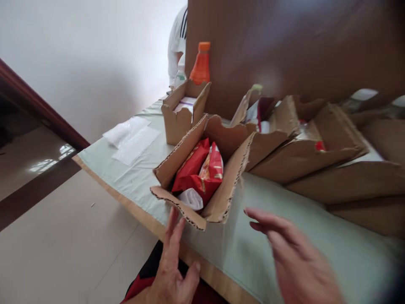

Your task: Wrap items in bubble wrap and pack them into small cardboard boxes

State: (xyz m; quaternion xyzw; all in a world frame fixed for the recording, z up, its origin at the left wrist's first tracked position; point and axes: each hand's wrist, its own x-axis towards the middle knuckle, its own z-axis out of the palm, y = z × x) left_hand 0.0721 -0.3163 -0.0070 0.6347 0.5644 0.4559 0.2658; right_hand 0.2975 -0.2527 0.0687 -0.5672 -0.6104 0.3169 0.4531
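Observation:
A cardboard box (pixel 232 181) with torn, wavy edges stands near the table's front edge. In it lie red snack packets (pixel 193 164) and a folded white plastic piece (pixel 191 198). My left hand (pixel 175 266) is at the box's near flap, its fingers stretched up toward the flap's underside; whether they touch it I cannot tell. To the right of the box my right hand (pixel 294 249) hovers over the cloth, fingers extended, holding nothing and apart from the box. It is slightly blurred.
More cardboard boxes (pixel 310 156) with packets line the right side. Behind stands a smaller box (pixel 177 126), near an orange bottle (pixel 201 65) and a clear bottle (pixel 180 78). Clear plastic bags (pixel 136 145) lie on the left of the cloth. A person in a white sleeve (pixel 177 38) is beyond the brown panel (pixel 268 46).

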